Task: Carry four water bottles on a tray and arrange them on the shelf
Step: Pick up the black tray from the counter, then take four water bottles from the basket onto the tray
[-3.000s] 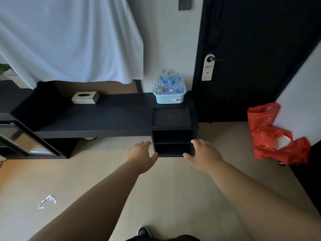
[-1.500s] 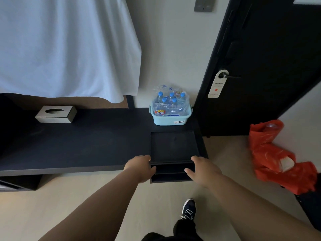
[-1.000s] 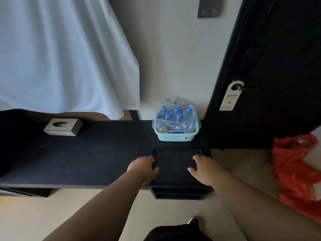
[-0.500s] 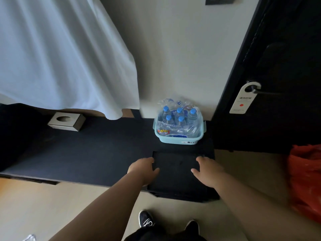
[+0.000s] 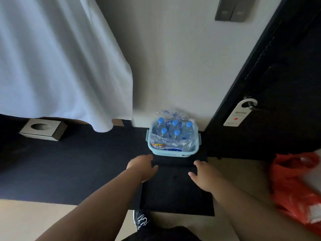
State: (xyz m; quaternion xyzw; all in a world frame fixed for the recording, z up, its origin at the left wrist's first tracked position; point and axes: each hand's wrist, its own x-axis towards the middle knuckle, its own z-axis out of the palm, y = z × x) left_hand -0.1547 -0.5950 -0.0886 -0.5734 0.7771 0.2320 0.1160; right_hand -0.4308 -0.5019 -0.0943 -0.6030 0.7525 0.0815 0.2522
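Several blue-capped water bottles (image 5: 174, 132) in torn plastic wrap stand in a light blue basket (image 5: 173, 153) at the back right of the long black shelf (image 5: 69, 167), against the wall. Just in front of the basket lies a flat black tray (image 5: 173, 188), its near edge reaching out over the floor. My left hand (image 5: 142, 168) grips the tray's left edge near the far corner, thumb on top. My right hand (image 5: 203, 177) grips the right edge the same way. I cannot tell whether the tray is lifted off the surface.
A grey tissue box (image 5: 43, 130) sits at the shelf's back left under a hanging white cloth (image 5: 60, 58). A black door (image 5: 286, 75) with a white handle tag (image 5: 238, 113) is to the right. A red plastic bag (image 5: 295, 186) lies on the floor. My shoe (image 5: 141, 220) shows below.
I have walked up to the shelf. Both hands went from hovering in the air to the tray's two side edges and closed on them.
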